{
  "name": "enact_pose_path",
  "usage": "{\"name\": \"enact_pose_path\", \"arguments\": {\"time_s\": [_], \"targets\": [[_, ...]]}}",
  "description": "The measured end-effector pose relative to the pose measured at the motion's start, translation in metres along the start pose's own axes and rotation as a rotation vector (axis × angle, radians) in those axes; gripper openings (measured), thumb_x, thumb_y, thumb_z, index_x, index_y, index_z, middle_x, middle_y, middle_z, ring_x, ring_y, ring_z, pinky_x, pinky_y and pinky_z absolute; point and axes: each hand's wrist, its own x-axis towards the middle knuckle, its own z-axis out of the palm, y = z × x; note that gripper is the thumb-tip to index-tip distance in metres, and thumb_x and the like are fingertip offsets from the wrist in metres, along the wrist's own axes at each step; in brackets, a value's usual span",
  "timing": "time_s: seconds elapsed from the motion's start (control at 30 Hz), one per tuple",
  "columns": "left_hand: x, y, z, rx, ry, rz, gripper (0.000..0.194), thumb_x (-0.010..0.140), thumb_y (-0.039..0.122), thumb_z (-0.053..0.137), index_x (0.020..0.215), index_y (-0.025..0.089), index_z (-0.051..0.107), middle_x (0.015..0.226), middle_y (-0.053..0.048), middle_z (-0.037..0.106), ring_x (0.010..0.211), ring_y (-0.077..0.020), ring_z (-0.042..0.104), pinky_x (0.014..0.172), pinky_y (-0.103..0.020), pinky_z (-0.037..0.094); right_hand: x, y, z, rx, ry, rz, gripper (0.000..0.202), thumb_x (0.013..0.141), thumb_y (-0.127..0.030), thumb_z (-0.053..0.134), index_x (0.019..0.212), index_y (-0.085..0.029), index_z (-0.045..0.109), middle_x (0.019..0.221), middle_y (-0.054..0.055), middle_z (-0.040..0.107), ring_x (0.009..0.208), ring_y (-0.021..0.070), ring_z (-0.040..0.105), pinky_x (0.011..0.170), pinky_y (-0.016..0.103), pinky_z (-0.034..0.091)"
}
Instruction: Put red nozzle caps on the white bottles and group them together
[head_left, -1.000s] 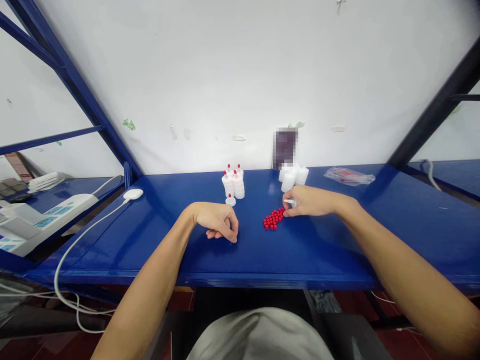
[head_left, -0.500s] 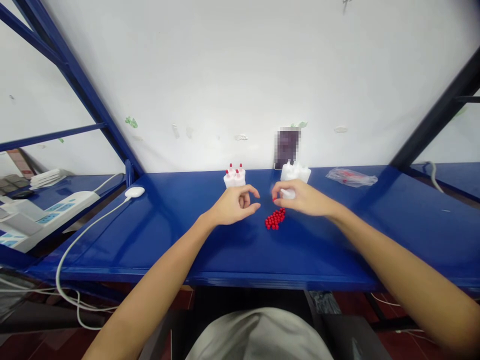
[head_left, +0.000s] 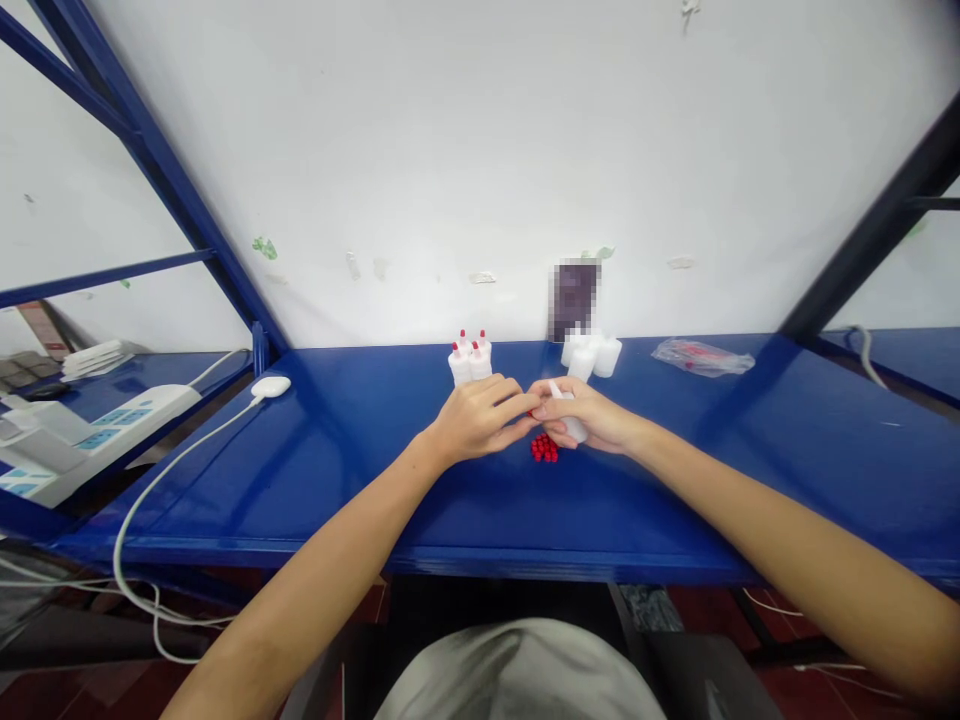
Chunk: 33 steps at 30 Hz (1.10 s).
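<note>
My right hand (head_left: 589, 415) is wrapped round a small white squeeze bottle (head_left: 574, 428), its bare nozzle pointing up and to the left. A sliver of a red cap (head_left: 532, 413) shows where the fingertips of both hands meet. My left hand (head_left: 484, 418) is closed in a pinch at that cap, its fingers touching those of my right hand. Just below the hands, a cluster of small red caps (head_left: 544, 448) lies on the table, partly covered by my right hand. Behind my left hand stand several white bottles with red caps (head_left: 471, 365).
Several uncapped white bottles (head_left: 592, 352) stand at the back right, before a blurred dark panel (head_left: 574, 300) against the wall. A clear plastic bag (head_left: 703, 356) with red things inside lies further right. On the blue table (head_left: 315, 480), a white cable with a round pad (head_left: 270, 387) runs along the left.
My hands have come together; my left hand has moved right and closed from an open curve. My right hand has tilted, bringing the bottle and red cap towards the left fingertips.
</note>
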Motion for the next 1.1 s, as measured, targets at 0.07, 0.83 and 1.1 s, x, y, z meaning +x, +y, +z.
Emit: {"name": "enact_pose_path", "arguments": {"time_s": [0.07,0.83,1.1], "targets": [[0.001,0.000,-0.001,0.031,0.042,0.054,0.016,0.094,0.028,0.055,0.104,0.018,0.061,0.082,-0.003,0.065,0.071,-0.0128,0.059,0.066,-0.025,0.046,-0.001,0.001,0.001,0.042,-0.036,0.007,0.013,0.076,-0.023,0.070,0.078,-0.016,0.060,0.046,-0.009,0.047,0.034,0.0065,0.043,0.037,0.020,0.029],[0.006,0.017,0.007,-0.559,-0.147,-0.542,0.028,0.098,0.037,0.046,0.090,0.015,0.062,0.065,0.003,0.048,0.059,-0.0095,0.042,0.058,-0.023,0.034,-0.006,0.003,-0.005,-1.199,0.279,-0.366,0.038,0.095,-0.045,0.036,0.067,-0.020,0.042,0.060,-0.002,0.046,0.058,0.0134,0.041,0.059,0.028,0.023],[0.001,0.014,0.008,-0.351,-0.136,-0.386,0.020,0.090,0.034,0.063,0.091,0.015,0.068,0.075,-0.001,0.062,0.063,-0.0095,0.052,0.060,-0.021,0.039,-0.009,-0.004,-0.002,-1.263,0.162,-0.303,0.030,0.092,-0.027,0.029,0.066,-0.020,0.042,0.060,0.000,0.048,0.057,0.0149,0.043,0.059,0.029,0.024]]}}
